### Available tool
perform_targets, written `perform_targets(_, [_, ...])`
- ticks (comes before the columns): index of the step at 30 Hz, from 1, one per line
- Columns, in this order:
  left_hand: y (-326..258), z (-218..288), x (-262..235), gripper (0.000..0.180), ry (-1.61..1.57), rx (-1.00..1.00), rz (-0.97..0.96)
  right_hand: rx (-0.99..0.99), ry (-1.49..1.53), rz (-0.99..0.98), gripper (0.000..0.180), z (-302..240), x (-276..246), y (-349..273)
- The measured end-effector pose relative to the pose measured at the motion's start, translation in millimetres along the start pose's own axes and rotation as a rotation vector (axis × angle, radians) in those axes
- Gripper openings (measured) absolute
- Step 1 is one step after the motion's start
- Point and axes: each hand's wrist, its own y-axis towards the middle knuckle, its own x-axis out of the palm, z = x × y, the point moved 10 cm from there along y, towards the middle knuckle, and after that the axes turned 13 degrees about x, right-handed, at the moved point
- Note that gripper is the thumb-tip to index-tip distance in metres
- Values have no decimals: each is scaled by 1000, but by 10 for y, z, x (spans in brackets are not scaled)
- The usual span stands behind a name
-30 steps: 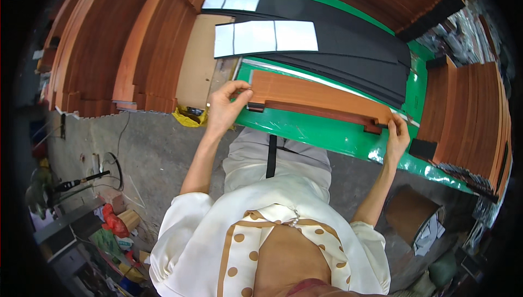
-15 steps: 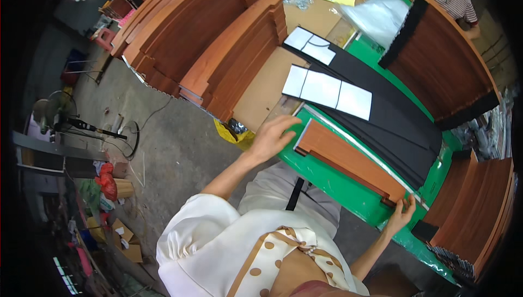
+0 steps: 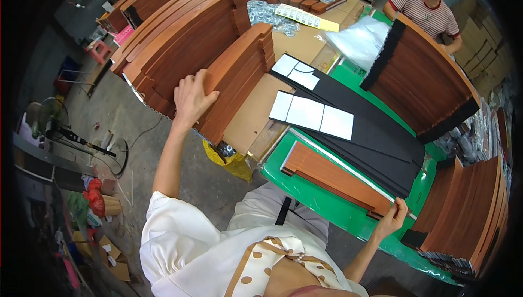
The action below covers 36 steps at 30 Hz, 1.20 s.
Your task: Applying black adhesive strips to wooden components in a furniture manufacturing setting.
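Left hand (image 3: 193,98): half-open, loosely curled at the stack (image 3: 242,71) | right hand (image 3: 393,219): fingers bent at the end of the board (image 3: 335,177) | firm grip, either: cannot tell | board: on desk (image 3: 348,218), leftward from right hand

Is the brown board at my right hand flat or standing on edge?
Flat: the brown board shows its broad face upward on the green tabletop, your right hand at one end.
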Motion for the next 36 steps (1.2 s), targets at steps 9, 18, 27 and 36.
perform_targets(9, [-269, 1210, -74, 48, -655, 402, 110, -449, -107, -15, 30, -1083, 322, -232])
perform_targets(18, [-813, 2618, 696, 50, -1183, 667, -701, -823, -517, -201, 23, -1429, 950, -719])
perform_targets(27, [-614, 2850, 912, 43, -998, 763, -941, -689, -462, -326, 23, -1136, 1104, -501])
perform_targets(36, [-545, 2638, 723, 40, -860, 903, -566, -577, -453, -490, 32, -1048, 1237, -457])
